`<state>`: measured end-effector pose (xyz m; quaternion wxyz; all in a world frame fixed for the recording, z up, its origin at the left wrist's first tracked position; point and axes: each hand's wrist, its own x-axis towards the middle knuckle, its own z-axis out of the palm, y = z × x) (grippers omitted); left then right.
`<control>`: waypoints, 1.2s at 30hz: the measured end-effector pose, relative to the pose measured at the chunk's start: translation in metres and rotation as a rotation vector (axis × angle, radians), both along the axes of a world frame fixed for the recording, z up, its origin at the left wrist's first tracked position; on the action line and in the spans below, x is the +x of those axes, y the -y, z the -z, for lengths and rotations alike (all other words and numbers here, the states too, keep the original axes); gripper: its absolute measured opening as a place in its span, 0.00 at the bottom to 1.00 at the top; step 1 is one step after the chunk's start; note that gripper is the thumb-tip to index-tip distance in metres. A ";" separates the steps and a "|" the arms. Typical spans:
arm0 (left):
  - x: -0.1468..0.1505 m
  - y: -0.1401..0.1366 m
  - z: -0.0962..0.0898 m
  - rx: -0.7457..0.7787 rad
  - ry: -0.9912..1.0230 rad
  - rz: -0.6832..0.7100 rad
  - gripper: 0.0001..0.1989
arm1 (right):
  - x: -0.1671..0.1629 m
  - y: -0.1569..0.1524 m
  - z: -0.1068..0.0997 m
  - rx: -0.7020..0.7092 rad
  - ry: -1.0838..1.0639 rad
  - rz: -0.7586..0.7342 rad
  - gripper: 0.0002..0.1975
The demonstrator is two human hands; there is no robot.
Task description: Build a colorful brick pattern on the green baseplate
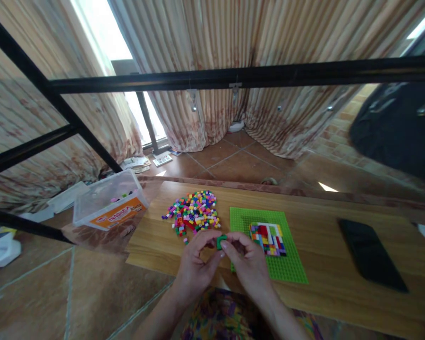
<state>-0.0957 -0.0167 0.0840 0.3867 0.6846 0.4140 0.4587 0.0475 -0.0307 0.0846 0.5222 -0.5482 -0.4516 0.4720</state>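
Between the fingertips of my left hand (pixel 197 259) and my right hand (pixel 247 257) is a small green toy brick (pixel 220 242). Both hands pinch it, held in front of me over the table's near side. Just beyond my left hand lies a heap of small multicoloured bricks (pixel 201 208). To the right, partly behind my right hand, a bright green baseplate (pixel 292 264) rests flat on the table. On it sits a low block of coloured bricks (pixel 268 239), with red and white pieces on top.
The wooden table (pixel 318 226) stretches to the right, where a dark flat tablet-like slab (pixel 371 255) lies. A clear plastic box (pixel 109 200) with an orange label stands at the left, with a few bricks inside. Black metal bars (pixel 212 80) cross in front of curtains (pixel 212 38).
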 end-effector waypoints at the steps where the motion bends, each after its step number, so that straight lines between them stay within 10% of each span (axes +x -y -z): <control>1: 0.002 0.001 -0.001 -0.028 0.012 0.013 0.14 | 0.001 0.000 0.001 -0.006 -0.039 0.006 0.10; 13: 0.018 0.005 -0.012 -0.485 0.309 0.011 0.12 | 0.013 0.005 0.001 -0.140 -0.276 0.039 0.15; 22: 0.023 0.009 -0.023 -0.489 0.290 0.037 0.10 | 0.014 0.009 -0.003 -0.351 -0.678 -0.019 0.18; 36: 0.009 0.027 0.012 -0.680 0.394 -0.076 0.14 | -0.002 0.019 0.029 -0.326 -0.506 -0.047 0.21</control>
